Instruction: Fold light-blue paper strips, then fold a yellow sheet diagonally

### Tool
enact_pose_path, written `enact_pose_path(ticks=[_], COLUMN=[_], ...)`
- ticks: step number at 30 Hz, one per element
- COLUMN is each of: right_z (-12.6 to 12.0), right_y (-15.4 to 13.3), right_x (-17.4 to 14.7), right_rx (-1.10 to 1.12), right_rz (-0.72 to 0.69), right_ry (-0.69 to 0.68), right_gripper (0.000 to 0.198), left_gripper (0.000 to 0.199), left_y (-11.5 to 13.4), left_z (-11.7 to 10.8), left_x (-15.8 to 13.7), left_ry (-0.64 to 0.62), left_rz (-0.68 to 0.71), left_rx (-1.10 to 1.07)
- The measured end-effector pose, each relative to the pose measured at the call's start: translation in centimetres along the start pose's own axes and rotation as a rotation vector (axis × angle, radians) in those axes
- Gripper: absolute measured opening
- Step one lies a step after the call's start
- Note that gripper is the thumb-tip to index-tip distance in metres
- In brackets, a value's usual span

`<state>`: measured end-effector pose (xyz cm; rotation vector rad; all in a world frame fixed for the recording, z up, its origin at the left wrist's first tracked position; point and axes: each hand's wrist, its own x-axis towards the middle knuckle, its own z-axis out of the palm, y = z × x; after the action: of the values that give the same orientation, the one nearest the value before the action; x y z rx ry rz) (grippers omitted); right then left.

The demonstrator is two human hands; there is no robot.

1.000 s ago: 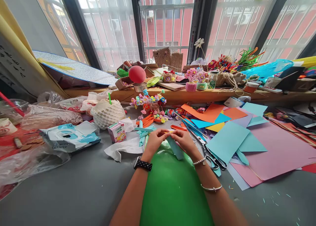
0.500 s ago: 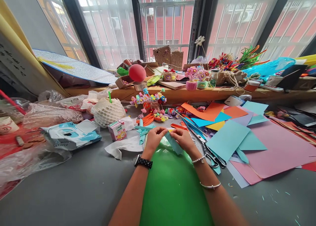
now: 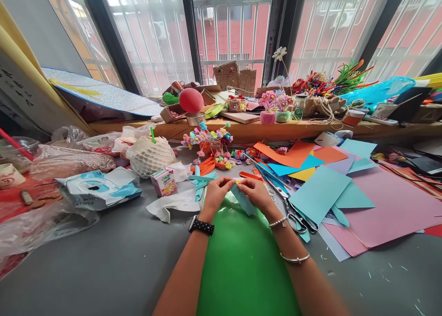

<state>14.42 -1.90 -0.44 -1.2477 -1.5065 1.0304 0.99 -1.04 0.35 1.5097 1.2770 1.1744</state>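
A narrow piece of light-blue paper [image 3: 243, 202] is pinched at its upper end between both hands, its lower end slanting down to the right. My left hand [image 3: 218, 194], with a watch on the wrist, has its fingertips closed on the paper's left side. On the other side my right hand [image 3: 258, 192] grips it with thumb and fingers, nearly touching the left. Below both hands lies a shiny green surface [image 3: 247, 265]. Cut light-blue paper strips [image 3: 199, 187] lie just beyond my left hand. A pair of scissors [image 3: 297, 220] rests right of my right wrist.
Light-blue sheets [image 3: 322, 191] and a large pink sheet [image 3: 390, 205] cover the right side. To the left are a small drink carton [image 3: 164, 182], a wet-wipe pack [image 3: 98, 187] and a net-wrapped round fruit [image 3: 151, 157]. Crafted flowers [image 3: 209, 141] stand beyond the hands, before a cluttered windowsill.
Almost nothing differs. Both hands keep their pinch on the light-blue paper in nearly the same place, and the camera view has shifted very slightly.
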Motion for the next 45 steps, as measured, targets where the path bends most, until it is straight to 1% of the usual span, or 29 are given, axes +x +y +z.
enact_pose_path(ticks=[3,5,12,18,22,24,28,30,32,36,38,40,42,43,45], right_z=[0.1,0.2,-0.1,-0.4,-0.6,-0.9,-1.2,-1.2,-1.0,-0.7,-0.6,-0.6,-0.6,-0.6,-0.7], right_y=[0.0,0.1,0.6,1.2,1.2,1.2,1.3,1.2,0.8,0.2,0.3,0.6,0.8,0.9,0.9], right_x=[-0.1,-0.1,0.2,0.1,0.2,0.3,0.4,0.4,0.2,-0.1,-0.2,-0.1,0.0,0.0,0.1], right_rx=[-0.009,-0.002,0.014,0.037,0.100,0.128,0.153,0.181,0.208,0.219,0.186,0.154,0.137,0.131,0.119], right_rz=[0.006,0.002,0.037,0.019,0.022,0.023,0.040,0.027,0.021,0.006,-0.014,-0.015,-0.011,-0.014,-0.027], right_ry=[0.003,0.001,-0.011,0.008,0.058,0.123,0.286,0.294,0.235,0.056,0.036,0.058,0.088,0.100,0.115], right_gripper=[0.018,0.018,0.017,0.018,0.019,0.019,0.024,0.029,0.035,0.035,0.032,0.031,0.030,0.030,0.029], left_gripper=[0.026,0.026,0.027,0.030,0.030,0.029,0.026,0.026,0.026,0.028,0.029,0.028,0.027,0.027,0.030], left_y=[-0.1,-0.2,-0.9,-1.1,-1.1,-1.0,-0.9,-0.9,-0.9,-1.2,-1.5,-1.5,-1.2,-1.0,-0.6], left_z=[-0.1,-0.2,-0.9,-1.5,-1.5,-1.6,-2.2,-2.2,-2.1,-1.7,-1.7,-1.7,-1.7,-1.7,-1.7], left_x=[0.0,0.1,0.7,0.9,0.9,1.0,1.2,1.2,1.1,1.1,1.1,1.0,0.8,0.7,0.4], left_ry=[-0.030,0.007,0.254,0.433,0.461,0.481,0.569,0.567,0.545,0.487,0.445,0.425,0.438,0.436,0.379], left_rz=[0.003,0.016,0.026,0.021,0.024,0.013,-0.058,-0.079,-0.079,-0.060,-0.052,-0.014,0.103,0.193,0.392], left_rx=[0.005,0.013,-0.112,-0.175,-0.208,-0.251,-0.402,-0.429,-0.420,-0.377,-0.331,-0.202,0.037,0.173,0.411])
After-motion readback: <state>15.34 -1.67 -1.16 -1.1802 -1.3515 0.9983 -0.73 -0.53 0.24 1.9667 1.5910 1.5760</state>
